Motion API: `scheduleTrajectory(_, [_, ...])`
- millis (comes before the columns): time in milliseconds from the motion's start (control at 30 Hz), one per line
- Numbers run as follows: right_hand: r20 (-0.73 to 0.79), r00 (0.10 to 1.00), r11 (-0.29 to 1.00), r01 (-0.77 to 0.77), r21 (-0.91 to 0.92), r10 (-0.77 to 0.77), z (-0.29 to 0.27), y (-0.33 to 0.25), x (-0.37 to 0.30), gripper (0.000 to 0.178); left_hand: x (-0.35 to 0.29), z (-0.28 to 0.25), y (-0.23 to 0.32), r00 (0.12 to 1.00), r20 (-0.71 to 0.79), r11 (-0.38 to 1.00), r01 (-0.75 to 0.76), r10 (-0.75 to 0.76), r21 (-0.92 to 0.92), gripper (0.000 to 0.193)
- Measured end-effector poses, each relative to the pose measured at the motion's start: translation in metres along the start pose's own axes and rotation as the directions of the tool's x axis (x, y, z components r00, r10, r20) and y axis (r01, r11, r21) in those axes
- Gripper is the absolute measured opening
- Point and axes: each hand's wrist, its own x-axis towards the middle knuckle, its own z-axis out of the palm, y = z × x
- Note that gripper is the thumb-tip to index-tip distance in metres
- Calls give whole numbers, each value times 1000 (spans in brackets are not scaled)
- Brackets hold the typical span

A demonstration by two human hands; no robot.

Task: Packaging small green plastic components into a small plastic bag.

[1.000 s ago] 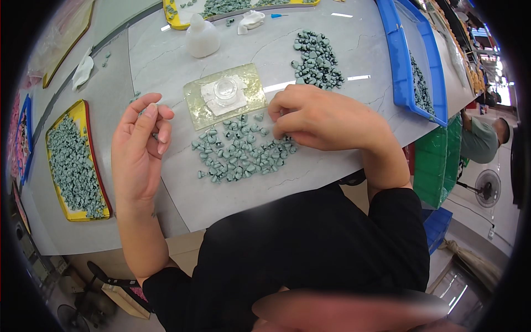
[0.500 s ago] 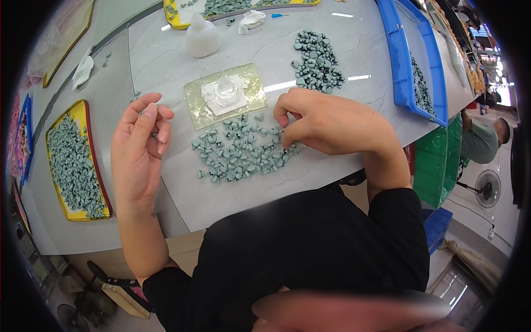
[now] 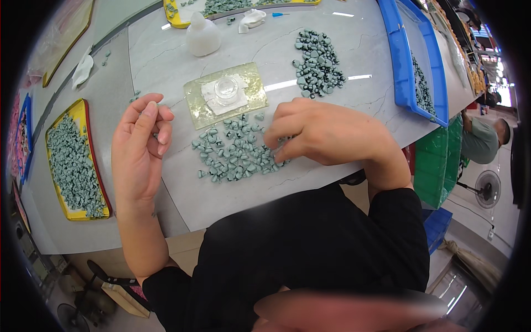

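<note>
A loose spread of small grey-green pieces with dark marks lies on the table in front of me. My right hand is lowered over the right edge of this spread, its thumb and index finger apart, with pieces showing between and below them. To the left of the spread, my left hand is raised, palm turned inward, thumb pressed to curled fingers. A greenish bit shows at its fingertips, mostly hidden. Behind the spread, a small clear round dish sits on white paper over a yellowish translucent slab.
A yellow tray full of similar pieces stands at left. Another heap lies back right, beside a blue bin. A white bottle and another yellow tray are at the back. A green crate stands beyond the table's right edge.
My right hand has moved slightly left and toward me over the spread, its thumb and index finger now lower among the pieces. My left hand has barely moved.
</note>
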Motion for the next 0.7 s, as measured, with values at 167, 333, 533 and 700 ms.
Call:
scheduleTrajectory(167, [69, 998, 999, 8, -34, -6, 0, -2, 0, 21, 0, -2, 0, 1000, -1, 1000, -2, 2, 2, 22])
scheduleTrajectory(333, [26, 997, 996, 74, 43, -75, 2, -5, 2, 21, -1, -3, 2, 1000, 6, 1000, -3, 3, 0, 22])
scheduleTrajectory(533, [118, 993, 998, 32, -46, -26, 2, -13, 7, 23, 0, -10, 4, 1000, 12, 1000, -6, 6, 2, 22])
scheduleTrajectory(700, [21, 1000, 998, 0, -69, 1, 5, -6, 16, 24, 2, -19, 5, 1000, 17, 1000, -10, 10, 4, 22])
